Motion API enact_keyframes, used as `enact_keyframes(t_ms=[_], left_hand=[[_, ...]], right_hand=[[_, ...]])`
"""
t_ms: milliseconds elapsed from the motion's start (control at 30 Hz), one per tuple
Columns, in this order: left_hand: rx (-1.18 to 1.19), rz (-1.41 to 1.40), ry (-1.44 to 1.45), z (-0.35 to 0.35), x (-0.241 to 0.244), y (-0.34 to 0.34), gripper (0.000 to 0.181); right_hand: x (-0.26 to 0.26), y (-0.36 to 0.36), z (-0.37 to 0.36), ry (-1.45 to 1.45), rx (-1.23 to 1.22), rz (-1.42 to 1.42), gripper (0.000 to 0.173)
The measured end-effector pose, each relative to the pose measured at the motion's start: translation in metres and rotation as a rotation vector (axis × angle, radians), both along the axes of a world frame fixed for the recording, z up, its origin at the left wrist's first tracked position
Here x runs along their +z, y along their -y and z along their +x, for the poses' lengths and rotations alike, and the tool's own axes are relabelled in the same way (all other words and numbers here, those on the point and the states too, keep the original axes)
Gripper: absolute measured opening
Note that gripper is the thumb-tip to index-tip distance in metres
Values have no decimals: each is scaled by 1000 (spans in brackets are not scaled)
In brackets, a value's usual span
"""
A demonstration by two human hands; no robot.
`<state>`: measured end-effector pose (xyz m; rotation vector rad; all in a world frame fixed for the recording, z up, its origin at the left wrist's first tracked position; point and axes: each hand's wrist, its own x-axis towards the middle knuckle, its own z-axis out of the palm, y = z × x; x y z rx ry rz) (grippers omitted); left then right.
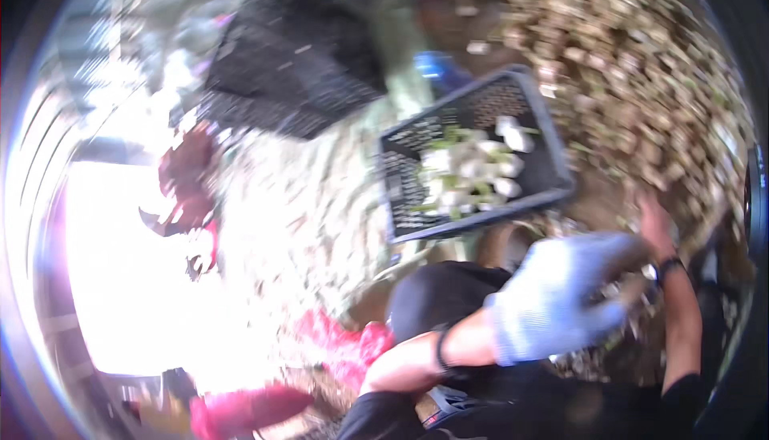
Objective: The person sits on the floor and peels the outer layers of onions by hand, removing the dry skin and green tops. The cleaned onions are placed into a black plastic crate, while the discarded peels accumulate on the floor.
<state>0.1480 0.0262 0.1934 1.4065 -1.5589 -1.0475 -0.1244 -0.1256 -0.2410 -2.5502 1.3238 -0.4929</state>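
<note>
My left hand (559, 299), in a white knitted glove with dark, soiled fingertips, reaches right across my lap; its thumb and fingers look spread, but blur hides whether anything is between them. Beyond it my right hand (658, 223), apparently bare with a dark wristband, reaches to the near edge of a large heap of brownish, bulb-like produce (637, 91). Its fingers are blurred, so what they touch is unclear. Left of the heap, a dark slotted plastic crate (474, 227) lies at an angle, holding white peeled-looking bulbs (471, 169) with green stems.
A dark crate (294, 61) stands at the upper left on pale sheeting (300, 199). Something blue (441, 70) lies beside the nearer crate's far rim. Pink plastic (342, 341) and a pink bundle (252, 409) lie at the lower left. Strong glare fills the left side.
</note>
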Motion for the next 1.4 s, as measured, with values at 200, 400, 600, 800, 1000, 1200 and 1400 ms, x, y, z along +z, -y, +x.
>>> enact_keyframes(t_ms=[200, 400, 600, 800, 1000, 1200, 1400], left_hand=[[63, -143, -20, 0, -27, -26, 21], [106, -144, 92, -18, -47, -24, 23], [15, -45, 236, -38, -67, -20, 26], [41, 9, 301, -45, -81, -16, 49], [-14, 100, -148, -60, -106, -10, 52], [40, 135, -291, -71, -94, -13, 46], [161, 26, 2, -78, -92, -16, 46]], right_hand=[[16, -82, -18, -331, 59, 192, 47], [51, -122, -38, -369, 169, 176, 50], [88, -105, -42, -319, 170, 63, 54], [140, -63, -88, 149, -64, -86, 47], [266, -115, -32, 1144, -362, 704, 45], [253, -113, -31, 1148, -379, 662, 50], [235, -104, -46, 1079, -454, 608, 51]])
